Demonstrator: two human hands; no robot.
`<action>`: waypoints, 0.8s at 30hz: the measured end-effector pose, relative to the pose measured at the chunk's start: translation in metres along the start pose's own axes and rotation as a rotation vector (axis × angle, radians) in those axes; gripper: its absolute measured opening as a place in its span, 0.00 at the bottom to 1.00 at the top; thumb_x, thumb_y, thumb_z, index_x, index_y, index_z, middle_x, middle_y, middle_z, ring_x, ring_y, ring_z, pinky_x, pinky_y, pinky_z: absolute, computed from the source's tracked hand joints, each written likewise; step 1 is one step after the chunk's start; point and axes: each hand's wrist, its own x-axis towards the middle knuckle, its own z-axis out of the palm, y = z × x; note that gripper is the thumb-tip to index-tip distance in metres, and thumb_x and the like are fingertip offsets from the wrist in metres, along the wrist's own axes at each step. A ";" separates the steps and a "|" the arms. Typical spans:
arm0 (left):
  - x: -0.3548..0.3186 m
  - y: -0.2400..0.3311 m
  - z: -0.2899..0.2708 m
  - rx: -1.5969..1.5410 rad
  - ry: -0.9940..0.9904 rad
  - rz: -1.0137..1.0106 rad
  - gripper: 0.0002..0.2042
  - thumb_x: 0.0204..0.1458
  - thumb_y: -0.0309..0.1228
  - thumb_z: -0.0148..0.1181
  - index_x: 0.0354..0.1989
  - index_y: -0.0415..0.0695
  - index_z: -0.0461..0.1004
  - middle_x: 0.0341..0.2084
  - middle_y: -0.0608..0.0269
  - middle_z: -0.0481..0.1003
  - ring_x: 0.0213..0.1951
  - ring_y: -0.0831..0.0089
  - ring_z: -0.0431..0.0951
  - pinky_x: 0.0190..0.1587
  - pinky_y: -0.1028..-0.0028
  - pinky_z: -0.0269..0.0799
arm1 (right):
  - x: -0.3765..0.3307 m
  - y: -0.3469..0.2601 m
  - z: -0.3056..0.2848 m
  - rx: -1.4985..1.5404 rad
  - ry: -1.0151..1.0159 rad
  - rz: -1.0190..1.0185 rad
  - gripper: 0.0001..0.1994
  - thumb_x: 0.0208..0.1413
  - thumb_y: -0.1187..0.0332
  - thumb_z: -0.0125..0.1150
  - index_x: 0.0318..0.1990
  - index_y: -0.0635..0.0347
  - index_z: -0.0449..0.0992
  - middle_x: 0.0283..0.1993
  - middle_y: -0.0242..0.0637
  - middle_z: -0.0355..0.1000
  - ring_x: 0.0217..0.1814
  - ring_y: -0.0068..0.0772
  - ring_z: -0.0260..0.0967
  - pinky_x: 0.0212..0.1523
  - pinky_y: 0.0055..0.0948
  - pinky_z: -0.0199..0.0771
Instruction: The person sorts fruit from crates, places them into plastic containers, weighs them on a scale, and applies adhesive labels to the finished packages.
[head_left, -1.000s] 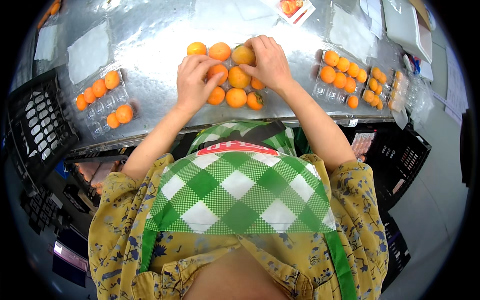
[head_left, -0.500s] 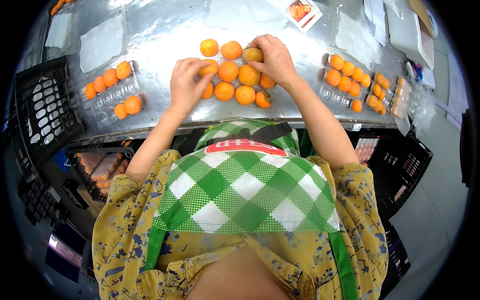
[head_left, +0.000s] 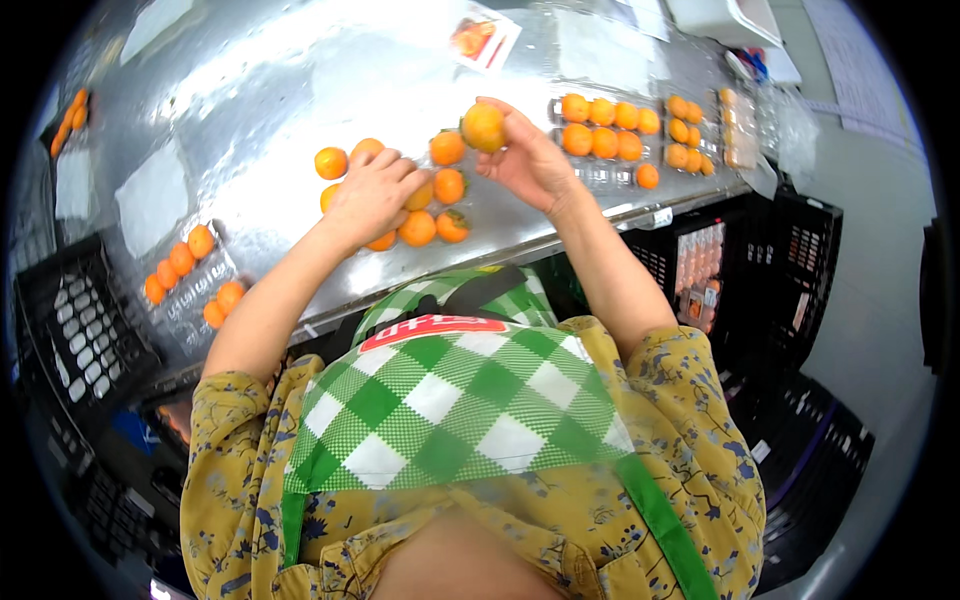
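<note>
Several orange persimmons lie grouped on the metal table in front of me. My right hand point(head_left: 535, 165) holds a persimmon point(head_left: 483, 128) with a darker, greenish-orange skin, raised at the right side of the group. My left hand point(head_left: 378, 195) reaches over the middle of the group, palm down. Its curled fingers close on a persimmon point(head_left: 419, 195) and hide part of the fruit below. Around it lie a persimmon point(head_left: 331, 163) at the far left, another point(head_left: 447, 148) near the right hand, and one with a green leafy top point(head_left: 452, 226) nearest me.
Clear plastic trays with persimmons stand at right point(head_left: 603, 143) and left point(head_left: 190, 285). A printed fruit card point(head_left: 480, 38) lies at the back. Black crates flank the metal table point(head_left: 260, 120), one at left point(head_left: 85, 330), others at lower right. A white bin point(head_left: 725, 20) is at the far right.
My view has turned, so the table has shifted left. The right hand has picked up the darker persimmon and turned it. The left hand has moved from the group's left edge over its middle.
</note>
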 end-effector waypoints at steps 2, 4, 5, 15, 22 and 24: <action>0.002 -0.001 -0.001 0.014 -0.073 -0.011 0.20 0.36 0.26 0.58 0.43 0.47 0.69 0.35 0.67 0.70 0.43 0.69 0.68 0.45 0.66 0.59 | -0.009 0.005 -0.012 0.024 0.011 -0.035 0.23 0.52 0.71 0.58 0.55 0.49 0.62 0.43 0.34 0.67 0.38 0.26 0.64 0.39 0.27 0.67; 0.009 0.001 0.002 0.029 -0.095 -0.016 0.20 0.35 0.26 0.58 0.43 0.47 0.68 0.35 0.67 0.71 0.43 0.69 0.69 0.45 0.66 0.60 | -0.013 0.013 -0.015 0.028 0.061 -0.051 0.25 0.46 0.77 0.62 0.53 0.49 0.62 0.37 0.32 0.68 0.33 0.25 0.64 0.35 0.26 0.66; 0.012 0.003 0.005 0.039 -0.095 -0.022 0.20 0.35 0.26 0.58 0.42 0.47 0.68 0.34 0.66 0.71 0.42 0.69 0.69 0.44 0.66 0.60 | -0.017 0.011 -0.017 -0.029 0.084 -0.070 0.25 0.45 0.75 0.63 0.52 0.50 0.63 0.38 0.32 0.68 0.34 0.24 0.64 0.35 0.26 0.66; -0.004 -0.003 0.008 0.017 0.008 0.016 0.17 0.34 0.23 0.56 0.38 0.45 0.68 0.30 0.62 0.71 0.37 0.65 0.72 0.43 0.67 0.62 | -0.066 0.027 -0.041 -0.213 0.389 -0.213 0.25 0.48 0.72 0.63 0.54 0.51 0.61 0.41 0.31 0.69 0.35 0.21 0.66 0.36 0.23 0.69; -0.007 0.008 -0.007 -0.239 0.275 -0.068 0.22 0.34 0.27 0.63 0.42 0.42 0.67 0.35 0.57 0.71 0.40 0.58 0.71 0.41 0.65 0.68 | -0.089 0.033 -0.053 -0.351 0.503 -0.311 0.26 0.45 0.66 0.66 0.52 0.52 0.64 0.41 0.30 0.69 0.32 0.20 0.67 0.33 0.23 0.70; -0.016 0.010 0.001 -0.632 0.354 -0.237 0.23 0.37 0.26 0.63 0.45 0.40 0.66 0.37 0.56 0.71 0.41 0.63 0.73 0.45 0.69 0.68 | -0.094 0.028 -0.060 -0.367 0.472 -0.408 0.26 0.45 0.67 0.66 0.53 0.52 0.64 0.39 0.30 0.70 0.32 0.20 0.66 0.32 0.21 0.69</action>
